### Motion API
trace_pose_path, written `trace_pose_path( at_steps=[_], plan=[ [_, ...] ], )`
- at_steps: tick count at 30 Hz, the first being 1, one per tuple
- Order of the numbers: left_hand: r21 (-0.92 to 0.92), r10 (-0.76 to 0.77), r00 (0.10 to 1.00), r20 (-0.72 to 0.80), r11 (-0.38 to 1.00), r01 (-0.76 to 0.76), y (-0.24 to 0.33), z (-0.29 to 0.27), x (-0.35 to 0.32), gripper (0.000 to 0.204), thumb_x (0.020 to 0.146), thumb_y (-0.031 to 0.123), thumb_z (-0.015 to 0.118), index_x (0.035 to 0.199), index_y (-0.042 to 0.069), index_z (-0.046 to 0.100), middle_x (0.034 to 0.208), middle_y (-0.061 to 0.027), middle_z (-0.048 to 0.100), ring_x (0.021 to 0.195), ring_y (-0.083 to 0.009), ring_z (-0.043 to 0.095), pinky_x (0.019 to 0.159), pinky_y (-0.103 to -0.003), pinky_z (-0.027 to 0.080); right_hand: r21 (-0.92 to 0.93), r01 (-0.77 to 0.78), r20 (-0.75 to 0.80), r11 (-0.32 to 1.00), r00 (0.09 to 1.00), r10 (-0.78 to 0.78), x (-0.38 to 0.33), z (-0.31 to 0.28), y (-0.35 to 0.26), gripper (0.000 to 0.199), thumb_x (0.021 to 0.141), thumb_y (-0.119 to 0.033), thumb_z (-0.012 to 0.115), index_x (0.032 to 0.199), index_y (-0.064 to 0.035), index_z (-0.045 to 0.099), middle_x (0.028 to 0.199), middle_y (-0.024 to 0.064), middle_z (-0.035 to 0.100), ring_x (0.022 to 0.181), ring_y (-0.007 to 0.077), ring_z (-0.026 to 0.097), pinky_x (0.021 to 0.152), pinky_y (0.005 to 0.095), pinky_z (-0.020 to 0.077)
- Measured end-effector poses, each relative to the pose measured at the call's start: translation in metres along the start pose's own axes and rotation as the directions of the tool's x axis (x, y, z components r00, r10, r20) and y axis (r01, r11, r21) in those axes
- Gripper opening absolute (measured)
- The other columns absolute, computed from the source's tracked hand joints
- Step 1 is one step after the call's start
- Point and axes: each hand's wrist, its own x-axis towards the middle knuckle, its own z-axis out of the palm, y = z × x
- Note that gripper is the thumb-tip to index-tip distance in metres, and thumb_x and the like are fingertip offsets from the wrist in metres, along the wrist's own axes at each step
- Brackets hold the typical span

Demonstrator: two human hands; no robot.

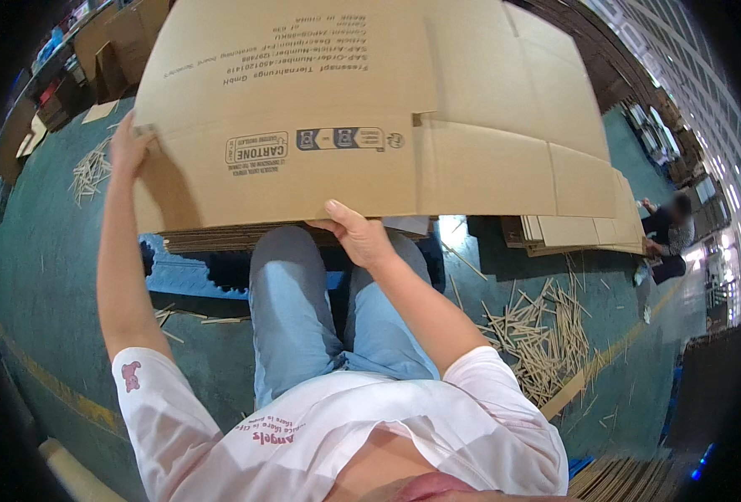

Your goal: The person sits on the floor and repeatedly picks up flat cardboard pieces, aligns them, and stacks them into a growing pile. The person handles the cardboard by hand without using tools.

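Note:
A large flattened cardboard carton [328,186] with dark printing, upside down from where I am, spreads across the upper middle and to the right. My left hand [129,149] is closed on its left edge, with my arm stretched forward. At the near edge, my right hand [358,234] pinches the board, thumb on top and fingers out of sight underneath. Below the carton the edges of a stack of cardboard sheets [245,240] show, just in front of my knees. Under that stack is a blue pallet [184,272].
A heap of thin cardboard strips [546,343] lies on the green floor at right, with a smaller pile of strips [92,171] at far left. Another stack of flat cardboard [584,234] stands at right, beside a crouching person [671,230]. More stacked cardboard [621,481] is at lower right.

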Motion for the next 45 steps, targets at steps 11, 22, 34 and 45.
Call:
trace_pose_path(
  at_steps=[11,22,34,45],
  plan=[
    [0.022,0.491,0.475,0.731,0.678,-0.735,0.104,0.184,-0.157,0.043,0.078,0.027,0.062,0.118,0.011,0.056,0.133,-0.0139,0.042,0.126,-0.0327,0.035,0.103,-0.042,0.029,-0.099,-0.496,-0.029,0.863,0.868,0.495,0.043,-0.04,0.022,0.031,0.083,-0.016,0.062,0.108,-0.0001,0.052,0.091,0.0139,0.062,0.075,0.0224,0.063,0.065,0.0316,0.055],
    [0.098,0.555,0.545,0.628,0.639,-0.763,0.09,0.231,-0.131,0.035,0.076,0.023,0.064,0.109,0.013,0.06,0.108,-0.0093,0.052,0.098,-0.0272,0.054,0.081,-0.038,0.047,-0.181,0.312,-0.845,0.933,0.435,-0.31,0.023,-0.368,-0.205,0.049,0.079,-0.026,0.066,0.118,-0.0041,0.046,0.114,0.0122,0.05,0.101,0.0264,0.051,0.083,0.0453,0.0449],
    [0.079,0.555,0.546,0.627,0.652,-0.754,0.086,0.233,-0.136,0.024,0.074,0.023,0.065,0.096,0.014,0.062,0.105,-0.0075,0.052,0.093,-0.0266,0.056,0.076,-0.037,0.048,-0.838,0.357,0.512,-0.414,0.775,-0.37,0.1,-0.143,-0.075,0.034,0.062,0.01,0.056,0.091,-0.0076,0.061,0.102,0.011,0.061,0.099,0.0281,0.058,0.087,0.0367,0.0458],
    [0.021,0.606,0.621,0.497,0.707,-0.707,0.082,0.244,-0.129,0.034,0.061,0.033,0.075,0.085,0.012,0.064,0.089,-0.0039,0.056,0.088,-0.0229,0.056,0.071,-0.035,0.047,-0.812,0.382,0.417,-0.441,0.909,0.018,0.1,-0.142,-0.081,0.05,0.054,0.012,0.058,0.1,-0.0053,0.057,0.116,0.0153,0.052,0.107,0.0345,0.05,0.09,0.0404,0.0426]
  ],
)
